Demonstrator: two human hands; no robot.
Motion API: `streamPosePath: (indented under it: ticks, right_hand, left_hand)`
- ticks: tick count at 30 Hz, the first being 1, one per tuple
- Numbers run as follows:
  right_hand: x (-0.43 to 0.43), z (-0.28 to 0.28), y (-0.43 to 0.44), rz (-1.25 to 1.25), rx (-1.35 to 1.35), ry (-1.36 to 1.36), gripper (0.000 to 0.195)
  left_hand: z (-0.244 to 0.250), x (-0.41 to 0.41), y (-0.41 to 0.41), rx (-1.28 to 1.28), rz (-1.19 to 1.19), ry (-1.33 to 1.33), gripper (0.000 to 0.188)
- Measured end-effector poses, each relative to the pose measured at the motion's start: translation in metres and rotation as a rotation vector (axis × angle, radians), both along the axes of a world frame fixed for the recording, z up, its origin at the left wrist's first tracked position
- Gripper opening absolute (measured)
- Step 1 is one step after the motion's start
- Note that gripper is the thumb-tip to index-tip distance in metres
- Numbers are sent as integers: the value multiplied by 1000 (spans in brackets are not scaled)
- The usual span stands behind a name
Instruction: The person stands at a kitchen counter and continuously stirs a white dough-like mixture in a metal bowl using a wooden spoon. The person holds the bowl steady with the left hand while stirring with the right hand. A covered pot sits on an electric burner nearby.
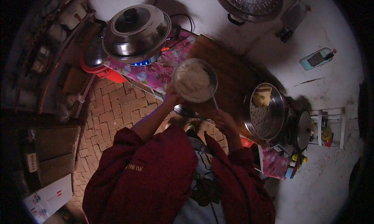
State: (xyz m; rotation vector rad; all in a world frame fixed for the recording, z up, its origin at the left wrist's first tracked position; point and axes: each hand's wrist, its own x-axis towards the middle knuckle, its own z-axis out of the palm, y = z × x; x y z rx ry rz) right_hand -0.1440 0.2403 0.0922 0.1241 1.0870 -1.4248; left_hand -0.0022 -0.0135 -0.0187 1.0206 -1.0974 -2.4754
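Observation:
A round metal bowl (195, 80) of pale, floury-looking stuff is held up over the near edge of a dark wooden board (230, 75). My left hand (173, 97) grips the bowl's rim at its lower left. In my right hand (222, 121) is a thin utensil (215, 102), whose upper end reaches the bowl's lower right rim; whether it is a spoon or chopsticks I cannot tell. Below the bowl, part of another shiny metal vessel (185, 110) shows, mostly hidden by the bowl and my arms.
A lidded steel pot (136, 34) stands on a lit electric cooker (143, 62) at upper left, on a floral cloth (163, 69). A perforated steamer pan (264, 116) with a yellowish piece inside is at right. Beside the table are a red bucket (112, 75) and brick floor (102, 107).

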Motion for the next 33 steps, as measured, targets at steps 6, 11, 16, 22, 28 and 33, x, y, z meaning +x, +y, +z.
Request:
streamPosePath:
  ticks: [6,11,16,22,28,33]
  right_hand:
    - [1,-16,1,-95,-314,-467,28]
    - [0,-14,-1,-49,-504,-653,31]
    - [-5,-15,9,-58,-481,-624,34]
    - [-4,11,16,-166,-470,-736,39]
    - [-15,31,14,-112,-399,-614,38]
    - [-24,49,12,-47,-276,-445,34]
  left_hand:
    - [0,-3,2,32,71,22,34]
    - [0,-3,3,3,101,-50,36]
    - [6,-1,3,34,26,-29,45]
    - [41,-2,13,-85,35,-13,54]
    - [0,-1,-39,-697,-423,-210,33]
    - [-29,2,-101,-539,-481,-43,31]
